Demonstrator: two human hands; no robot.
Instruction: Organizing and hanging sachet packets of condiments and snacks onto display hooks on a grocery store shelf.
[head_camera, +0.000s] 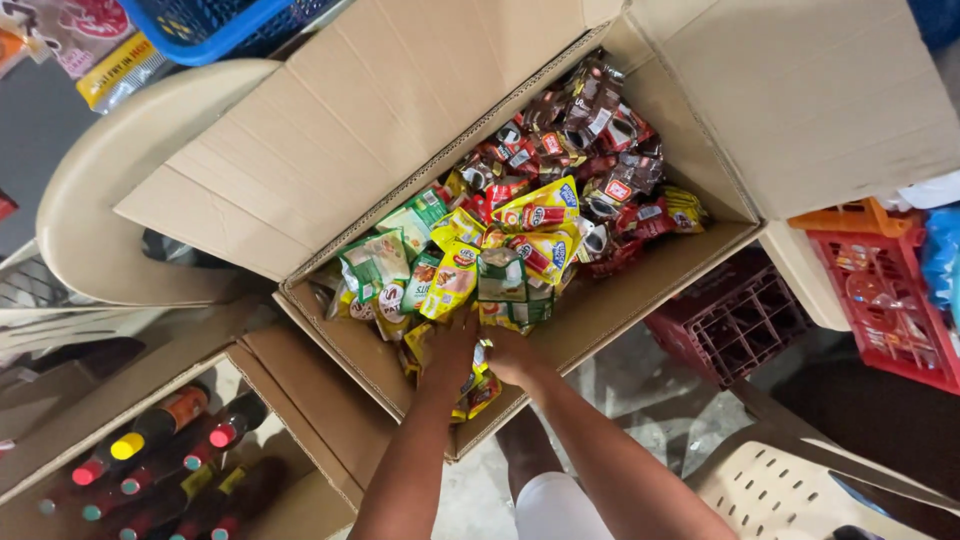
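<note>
left hand (447, 352) reaching into the cardboard box (600, 310), fingers curled among yellow sachets (478, 392), grip unclear | right hand (508, 357) closed on green sachet pack (500, 280) at near wall | sachet packs (560, 170) heaped along box, most not yet handled | bottles (160, 450) in carton lower left

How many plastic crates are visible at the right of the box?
3. A dark red crate lies on the floor beside the box, a bright red crate is at the right edge, and an orange crate sits above it. More may be hidden out of view.
</note>
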